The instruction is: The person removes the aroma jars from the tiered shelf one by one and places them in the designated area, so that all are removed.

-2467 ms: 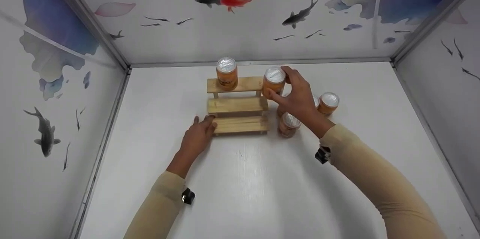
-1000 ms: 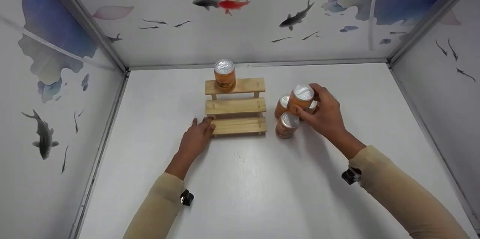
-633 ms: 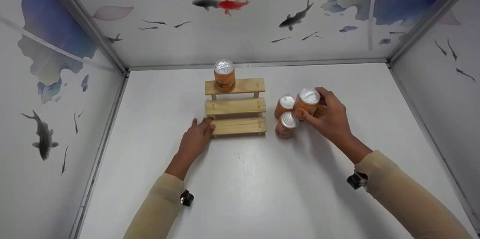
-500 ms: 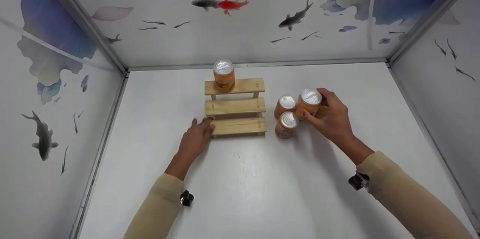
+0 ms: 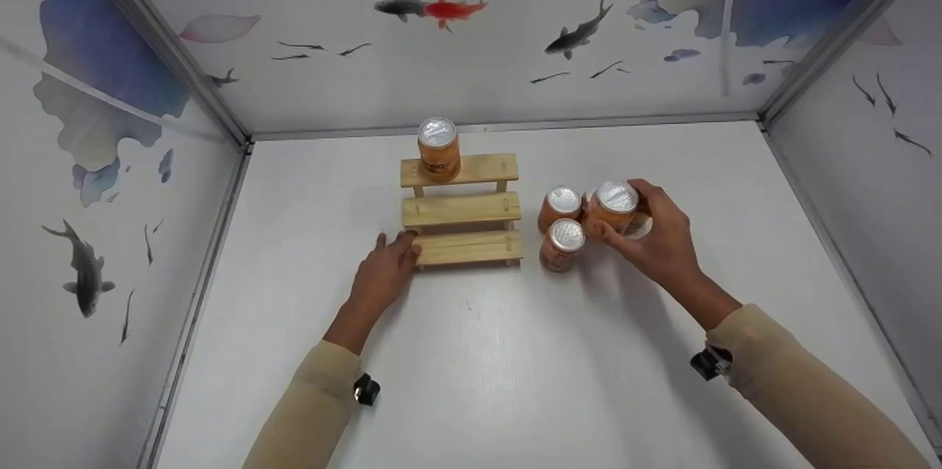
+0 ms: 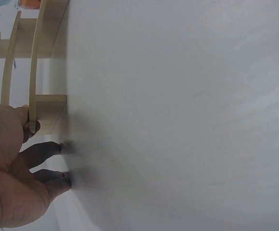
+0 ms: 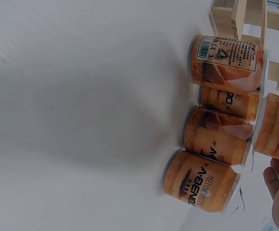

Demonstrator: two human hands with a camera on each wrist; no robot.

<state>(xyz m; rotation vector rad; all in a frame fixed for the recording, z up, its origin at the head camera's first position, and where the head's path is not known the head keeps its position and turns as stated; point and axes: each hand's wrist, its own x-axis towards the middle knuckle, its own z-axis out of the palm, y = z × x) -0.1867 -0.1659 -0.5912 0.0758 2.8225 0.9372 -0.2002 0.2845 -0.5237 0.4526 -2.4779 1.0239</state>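
Four orange cans (image 7: 201, 182) stand upright, close together, on the white table (image 5: 471, 373), toward 3 o'clock of the three-step wooden rack (image 5: 461, 209) in the head view. Above that cluster, the right hand (image 5: 667, 244) grasps a raised can (image 5: 612, 213) between thumb and fingers; whether it touches those below, I cannot tell. The left hand (image 5: 383, 274), at the rack's 8 o'clock, pinches the end of the lowest step (image 5: 467, 248). One further can (image 5: 439, 152) stands on the top step (image 5: 486, 168), nearer its 9 o'clock end.

Matt wooden rack (image 5: 461, 210), glossy cans (image 7: 201, 180) with shiny lids (image 5: 617, 196), apparently metal; smooth tabletop (image 5: 471, 358).
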